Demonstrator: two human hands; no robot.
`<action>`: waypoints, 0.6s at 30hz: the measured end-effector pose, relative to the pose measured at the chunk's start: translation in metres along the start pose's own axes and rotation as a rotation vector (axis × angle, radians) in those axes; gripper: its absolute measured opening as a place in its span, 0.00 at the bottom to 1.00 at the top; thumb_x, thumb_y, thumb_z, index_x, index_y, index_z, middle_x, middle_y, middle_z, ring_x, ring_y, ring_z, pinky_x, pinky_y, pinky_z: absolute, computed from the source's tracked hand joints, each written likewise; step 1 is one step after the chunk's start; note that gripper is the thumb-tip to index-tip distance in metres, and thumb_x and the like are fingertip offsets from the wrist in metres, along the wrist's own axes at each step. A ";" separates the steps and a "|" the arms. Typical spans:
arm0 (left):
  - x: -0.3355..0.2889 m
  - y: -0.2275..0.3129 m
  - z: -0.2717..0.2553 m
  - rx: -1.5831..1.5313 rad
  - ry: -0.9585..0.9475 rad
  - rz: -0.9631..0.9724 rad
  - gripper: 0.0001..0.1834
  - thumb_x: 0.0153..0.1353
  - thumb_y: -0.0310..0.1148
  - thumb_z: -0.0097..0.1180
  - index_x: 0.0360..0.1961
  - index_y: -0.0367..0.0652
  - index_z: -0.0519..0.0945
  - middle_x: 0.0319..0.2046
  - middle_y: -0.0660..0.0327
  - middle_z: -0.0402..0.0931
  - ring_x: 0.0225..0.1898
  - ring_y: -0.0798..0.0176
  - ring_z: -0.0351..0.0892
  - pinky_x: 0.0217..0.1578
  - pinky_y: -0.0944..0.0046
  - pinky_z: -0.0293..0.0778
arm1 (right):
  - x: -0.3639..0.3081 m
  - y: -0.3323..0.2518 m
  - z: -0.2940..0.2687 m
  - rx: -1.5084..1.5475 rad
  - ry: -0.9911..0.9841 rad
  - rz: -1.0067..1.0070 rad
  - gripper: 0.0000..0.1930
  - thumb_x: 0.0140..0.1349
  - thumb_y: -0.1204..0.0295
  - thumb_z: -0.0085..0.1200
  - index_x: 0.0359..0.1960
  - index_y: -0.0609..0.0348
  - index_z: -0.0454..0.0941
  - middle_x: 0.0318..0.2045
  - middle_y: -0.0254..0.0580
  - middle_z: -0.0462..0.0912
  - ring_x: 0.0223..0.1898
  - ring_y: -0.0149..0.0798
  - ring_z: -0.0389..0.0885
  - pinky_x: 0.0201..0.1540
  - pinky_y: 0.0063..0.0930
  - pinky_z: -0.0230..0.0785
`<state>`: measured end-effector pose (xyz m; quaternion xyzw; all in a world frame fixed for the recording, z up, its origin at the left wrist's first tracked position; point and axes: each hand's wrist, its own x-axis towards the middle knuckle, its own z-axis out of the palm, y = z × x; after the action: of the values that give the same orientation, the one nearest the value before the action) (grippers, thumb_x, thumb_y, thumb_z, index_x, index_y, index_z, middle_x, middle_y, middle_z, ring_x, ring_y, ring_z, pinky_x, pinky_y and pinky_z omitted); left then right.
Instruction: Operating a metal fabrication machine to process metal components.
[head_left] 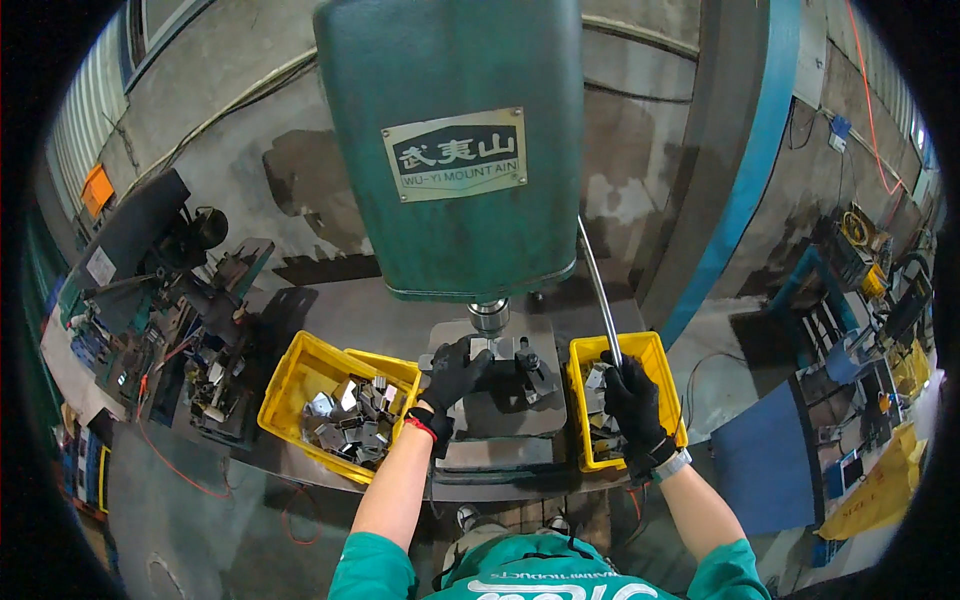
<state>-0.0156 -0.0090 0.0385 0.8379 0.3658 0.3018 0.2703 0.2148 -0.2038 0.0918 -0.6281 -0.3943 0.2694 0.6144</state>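
A green drill press point(460, 225) stands before me, its silver chuck point(490, 316) pointing down over a metal fixture point(535, 375) on the machine table point(500, 418). My left hand point(455, 376), in a black glove, is closed at the fixture's left side, its fingertips on a small silver metal piece point(497, 347) below the chuck. The glove hides part of that piece. My right hand point(632, 398), gloved too, is wrapped round the lower end of the long steel feed lever point(600, 290), above the right yellow bin point(655, 350).
To the left, a yellow bin point(285, 400) holds several metal pieces point(350, 420); the right bin also contains some. Another dark machine point(170, 290) stands farther left. A blue panel point(750, 460) and cluttered equipment are at the right. A blue-edged column point(735, 180) rises behind.
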 end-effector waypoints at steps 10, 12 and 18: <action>0.002 0.014 -0.008 -0.027 -0.048 -0.067 0.26 0.56 0.46 0.51 0.49 0.37 0.71 0.42 0.44 0.75 0.45 0.44 0.73 0.45 0.52 0.67 | -0.011 -0.031 -0.008 0.110 -0.055 0.168 0.10 0.63 0.70 0.47 0.45 0.55 0.73 0.21 0.21 0.68 0.19 0.16 0.63 0.20 0.12 0.56; 0.000 0.018 -0.011 0.013 -0.053 -0.098 0.26 0.56 0.46 0.52 0.49 0.36 0.71 0.41 0.43 0.75 0.45 0.44 0.73 0.44 0.53 0.67 | -0.018 -0.059 -0.010 0.074 -0.067 0.202 0.10 0.63 0.71 0.47 0.45 0.55 0.73 0.20 0.20 0.67 0.18 0.16 0.62 0.20 0.12 0.55; 0.004 -0.008 0.009 -0.056 0.097 -0.180 0.22 0.50 0.47 0.57 0.45 0.47 0.76 0.29 0.53 0.76 0.33 0.50 0.74 0.36 0.51 0.68 | -0.023 -0.077 -0.013 0.217 -0.068 0.277 0.11 0.62 0.72 0.46 0.45 0.55 0.73 0.19 0.19 0.64 0.19 0.15 0.62 0.20 0.12 0.55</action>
<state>-0.0108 -0.0034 0.0287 0.7782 0.4439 0.3264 0.3015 0.2003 -0.2351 0.1652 -0.5968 -0.2930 0.4136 0.6220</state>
